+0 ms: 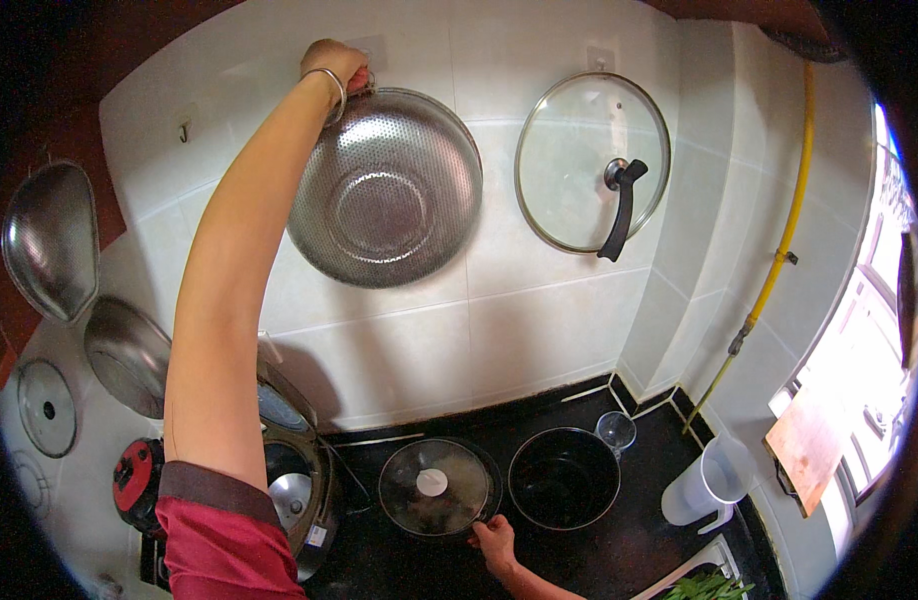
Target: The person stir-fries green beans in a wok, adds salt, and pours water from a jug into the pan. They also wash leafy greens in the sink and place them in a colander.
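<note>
My left hand [339, 67], with a bangle at the wrist, is raised to the wall and closed on the rim-side handle of a round stainless steel wok [384, 195] with a dimpled surface. The wok hangs flat against the tiles. Low down, my right hand [495, 538] has its fingertips at the near edge of a dark pot covered by a glass lid [444, 480] with a pale knob; whether they grip it is not clear. An uncovered black pot [564, 478] stands to the right of the lidded one.
A glass lid [571, 165] with a black handle hangs right of the wok. More pans [53, 240] and lids hang at the left. An open rice cooker [320, 480], a plastic jug [706, 480], a small clear cup [615, 431], a cutting board [810, 442] and green vegetables [705, 586] surround the counter.
</note>
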Motion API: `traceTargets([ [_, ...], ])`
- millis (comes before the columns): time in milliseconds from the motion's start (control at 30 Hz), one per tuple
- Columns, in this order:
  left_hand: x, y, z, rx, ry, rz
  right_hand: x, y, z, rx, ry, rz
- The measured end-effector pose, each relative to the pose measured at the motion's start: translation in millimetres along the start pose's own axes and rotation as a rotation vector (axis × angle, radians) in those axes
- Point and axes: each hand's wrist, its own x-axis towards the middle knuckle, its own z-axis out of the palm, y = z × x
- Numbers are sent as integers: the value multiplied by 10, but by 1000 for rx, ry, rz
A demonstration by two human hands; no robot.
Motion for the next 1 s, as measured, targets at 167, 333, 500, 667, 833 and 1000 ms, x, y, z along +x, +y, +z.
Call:
traceTargets([
  [167,-81,0,28,67,61,105,-82,-115,13,-19,4,14],
  [333,-130,89,-25,39,13,132,-1,17,-4,31,7,-8],
  [500,96,-38,-155,-74,-216,-85,-38,9,27,43,-2,1],
  [667,-9,-88,-34,-416,-43,-25,-104,-137,22,33,-7,40],
  [833,-171,38,10,-60,112,165,-25,-52,-12,21,15,-1],
  [1000,114,-155,-21,233,-17,328,-9,24,29,-41,8,-25],
])
